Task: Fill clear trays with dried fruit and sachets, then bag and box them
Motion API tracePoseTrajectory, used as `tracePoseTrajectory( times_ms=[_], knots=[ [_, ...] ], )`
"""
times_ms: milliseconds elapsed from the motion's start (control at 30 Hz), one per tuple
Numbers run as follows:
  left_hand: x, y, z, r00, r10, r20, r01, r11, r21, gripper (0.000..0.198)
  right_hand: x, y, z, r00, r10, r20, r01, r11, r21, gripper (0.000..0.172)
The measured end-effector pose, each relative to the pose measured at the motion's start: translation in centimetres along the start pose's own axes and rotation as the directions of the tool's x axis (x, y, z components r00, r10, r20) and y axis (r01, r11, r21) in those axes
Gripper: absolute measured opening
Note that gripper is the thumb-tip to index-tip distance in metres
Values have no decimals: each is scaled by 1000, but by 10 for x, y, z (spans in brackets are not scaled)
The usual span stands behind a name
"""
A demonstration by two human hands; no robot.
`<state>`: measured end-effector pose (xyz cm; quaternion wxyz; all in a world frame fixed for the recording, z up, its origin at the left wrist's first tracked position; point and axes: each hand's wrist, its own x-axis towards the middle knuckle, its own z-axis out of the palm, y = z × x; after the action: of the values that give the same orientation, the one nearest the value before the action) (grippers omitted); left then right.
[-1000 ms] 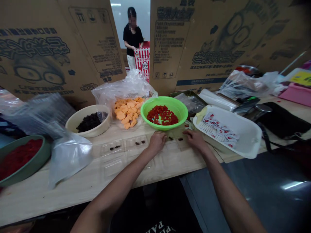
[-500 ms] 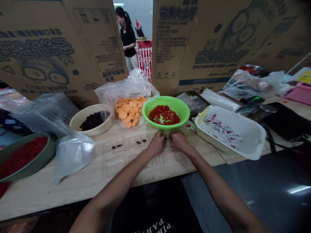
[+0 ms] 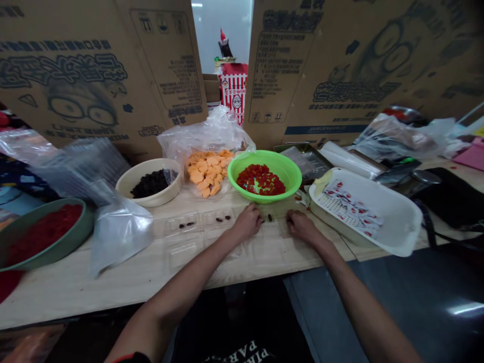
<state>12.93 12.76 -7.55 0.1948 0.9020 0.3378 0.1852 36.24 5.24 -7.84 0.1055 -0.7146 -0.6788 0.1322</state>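
My left hand (image 3: 247,222) is closed, fingers curled down at the left part of the rightmost clear plastic tray (image 3: 267,249). What its fingertips hold, if anything, is hidden; a dark spot shows beside them. To the right, my right hand (image 3: 301,226) is curled closed at that tray's right edge, its contents hidden too. Between the hands lies a small dark piece (image 3: 269,218), like a raisin. More dark pieces (image 3: 223,219) rest in pairs in the clear trays further left. Just beyond my hands stands a green bowl (image 3: 297,174) of red diced pieces (image 3: 260,180).
Left of the green bowl are orange slices (image 3: 207,171) on plastic and a cream bowl (image 3: 176,191) of dark pieces. A dark green bowl (image 3: 85,229) of red pieces stands far left. Right is a white basket (image 3: 401,217) with small packets. Cardboard boxes (image 3: 162,75) rise behind.
My hands have moved apart, the right one shifting rightward, uncovering a dark piece between them. The view has shifted slightly, and the person behind the boxes is out of sight.
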Motion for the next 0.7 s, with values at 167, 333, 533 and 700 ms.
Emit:
tracePoseTrajectory(
  times_ms=[167, 333, 533, 700],
  knots=[
    [22, 11, 6, 982, 134, 133, -149, 983, 106, 24, 1, 0, -5, 999, 37, -25, -33, 987, 157, 12],
    [40, 12, 15, 970, 136, 199, -158, 982, 99, 20, -14, -25, 10, 998, -35, -46, 47, 953, 298, 9],
    [37, 12, 8, 967, 121, 224, -139, 988, 67, 16, -25, -54, 24, 996, 74, -51, -60, 972, 227, 16],
    [5, 12, -20, 996, 48, 70, -49, 999, 20, 25, -34, -51, -17, 988, 143, -53, -95, 849, 520, 19]
  ],
)
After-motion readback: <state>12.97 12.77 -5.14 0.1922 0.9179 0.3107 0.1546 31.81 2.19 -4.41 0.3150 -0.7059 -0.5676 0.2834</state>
